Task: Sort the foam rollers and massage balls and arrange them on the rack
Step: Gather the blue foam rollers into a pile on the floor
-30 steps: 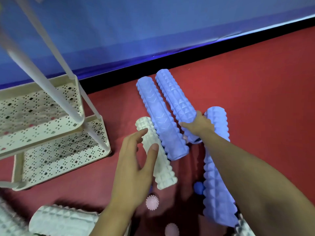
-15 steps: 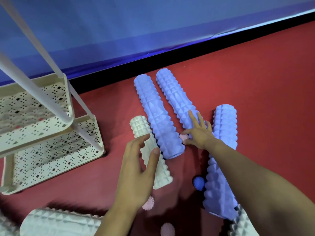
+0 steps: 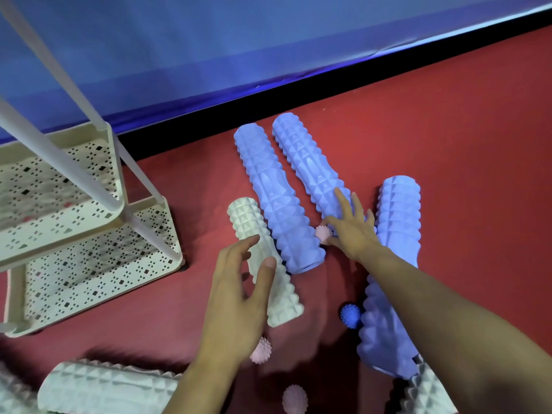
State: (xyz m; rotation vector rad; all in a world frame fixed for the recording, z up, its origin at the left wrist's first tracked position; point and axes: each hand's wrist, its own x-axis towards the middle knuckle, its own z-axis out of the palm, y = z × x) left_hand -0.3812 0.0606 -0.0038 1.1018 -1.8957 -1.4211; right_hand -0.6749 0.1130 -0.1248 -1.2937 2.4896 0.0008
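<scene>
Head view: the right hand [image 3: 351, 231], fingers spread, touches a pink ball [image 3: 323, 233] between two blue rollers [image 3: 276, 201]. The left hand [image 3: 239, 297] hovers open, seemingly just above a white roller [image 3: 264, 259]. The rack [image 3: 89, 255] stands left.

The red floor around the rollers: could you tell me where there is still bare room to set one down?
Bare floor lies right of the third blue roller, and between the rack and the white roller. It is crowded near the right hand, where a pink ball sits between rollers.
</scene>
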